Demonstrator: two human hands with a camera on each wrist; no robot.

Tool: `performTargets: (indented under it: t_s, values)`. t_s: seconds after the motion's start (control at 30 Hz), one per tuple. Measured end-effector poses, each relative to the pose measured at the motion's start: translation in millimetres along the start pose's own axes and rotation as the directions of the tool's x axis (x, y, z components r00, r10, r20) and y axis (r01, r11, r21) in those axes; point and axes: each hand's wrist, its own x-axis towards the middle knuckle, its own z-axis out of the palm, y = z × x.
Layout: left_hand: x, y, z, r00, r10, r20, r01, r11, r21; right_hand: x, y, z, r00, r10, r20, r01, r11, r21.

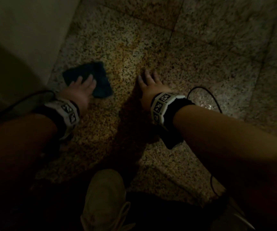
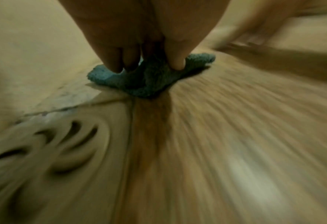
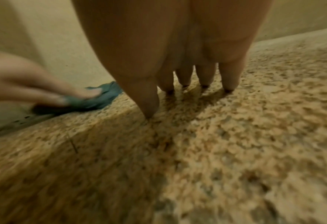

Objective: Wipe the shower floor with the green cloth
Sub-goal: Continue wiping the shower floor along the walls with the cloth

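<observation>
The green cloth (image 1: 102, 80) lies folded on the speckled stone shower floor (image 1: 176, 52), close to the wall at the left. My left hand (image 1: 82, 87) lies flat on top of it, fingers straight, pressing it down. In the left wrist view the cloth (image 2: 149, 81) bunches a little between the fingers and thumb of my left hand (image 2: 145, 60). My right hand (image 1: 148, 80) is to the right of the cloth, apart from it, with spread fingertips (image 3: 149, 112) touching bare floor. The right wrist view also has the cloth (image 3: 101, 97) at its left.
A pale wall (image 1: 26, 30) meets the floor just left of the cloth. A slotted floor drain (image 2: 62, 145) sits near the wall, on my side of the cloth. My shoe (image 1: 104, 197) stands at the bottom centre. A black cable (image 1: 215, 100) loops by my right wrist.
</observation>
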Motion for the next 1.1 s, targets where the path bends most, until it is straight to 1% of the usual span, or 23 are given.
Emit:
performTargets:
  t_s: [0.07, 0.13, 0.2, 0.3, 0.4, 0.53, 0.67, 0.77, 0.83, 0.9, 1.0, 1.1]
  values:
    - [14, -2, -18, 0.999, -0.036, -0.023, 0.034, 0.997, -0.065, -1, 1, -3, 1.0, 0.004, 0.019, -0.004, 1.0, -0.003]
    - [27, -4, -33, 0.996, -0.066, -0.051, 0.061, 0.994, -0.093, -1, 1, -3, 1.0, -0.003, 0.018, 0.003, 1.0, -0.017]
    - [37, -6, -44, 0.994, -0.096, -0.054, 0.09, 0.99, -0.106, -1, 1, -2, 1.0, -0.006, 0.011, 0.007, 1.0, -0.022]
    - [40, -8, -50, 0.993, -0.098, -0.063, 0.092, 0.991, -0.095, -2, 1, -5, 1.0, 0.004, 0.026, -0.004, 1.0, 0.018]
    - [34, -13, -44, 0.995, -0.057, -0.081, 0.053, 0.997, -0.059, -6, 0, -7, 1.0, 0.0, 0.023, -0.001, 1.0, 0.023]
    - [18, -11, -32, 0.995, -0.091, -0.04, 0.089, 0.994, -0.058, -10, -2, -10, 1.0, 0.008, 0.03, -0.008, 1.0, 0.015]
    - [3, -21, 1, 0.997, -0.075, -0.036, 0.072, 0.994, -0.077, -9, -1, -13, 1.0, 0.014, 0.017, -0.015, 0.999, 0.028]
    - [-10, -32, 24, 0.994, -0.103, 0.019, 0.105, 0.99, -0.095, -9, -2, -10, 1.0, 0.029, -0.013, -0.028, 0.999, 0.017]
    - [-16, -38, 32, 0.994, -0.105, 0.031, 0.106, 0.992, -0.067, -8, -3, -8, 0.999, 0.033, -0.042, -0.033, 0.999, 0.003]
    - [-17, -44, 36, 0.996, -0.094, 0.012, 0.094, 0.995, -0.04, -8, -4, -8, 0.999, 0.033, -0.043, -0.033, 0.999, 0.008]
    - [-15, -47, 34, 0.998, -0.066, -0.02, 0.065, 0.995, -0.075, -7, 1, -9, 0.998, 0.042, -0.04, -0.042, 0.999, 0.013]
    - [-5, -45, 23, 0.995, -0.061, -0.075, 0.055, 0.995, -0.079, 2, 11, -9, 0.996, 0.055, -0.067, -0.053, 0.998, 0.029]
